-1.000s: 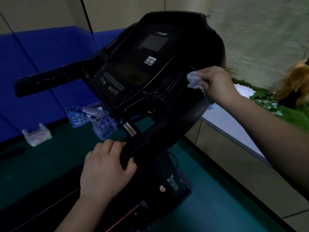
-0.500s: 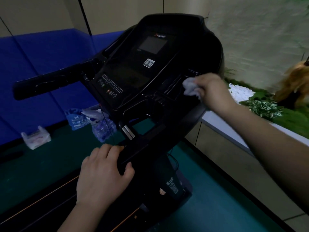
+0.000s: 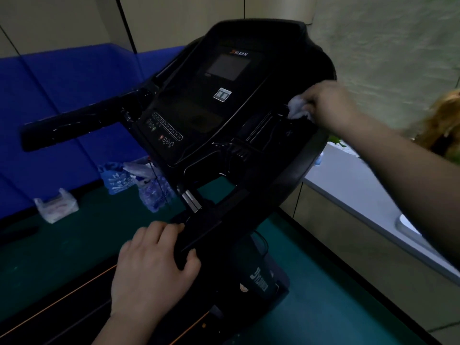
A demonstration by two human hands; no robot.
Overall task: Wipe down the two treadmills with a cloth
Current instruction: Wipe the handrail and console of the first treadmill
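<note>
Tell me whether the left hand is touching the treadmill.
Touching. The head view shows the left hand gripping the treadmill's lower bar, fingers wrapped over it.

green floor point(image 3: 74, 247), treadmill point(image 3: 249, 150), plastic bags point(image 3: 117, 180) by wall

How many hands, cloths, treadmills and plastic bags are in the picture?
Hands: 2, the left hand and the right hand
Cloths: 1, the cloth bunched in the right hand
Treadmills: 1, the treadmill (only one shows here)
Plastic bags: 3, the white bag, the blue bag and the clear bag
Total: 7
</note>
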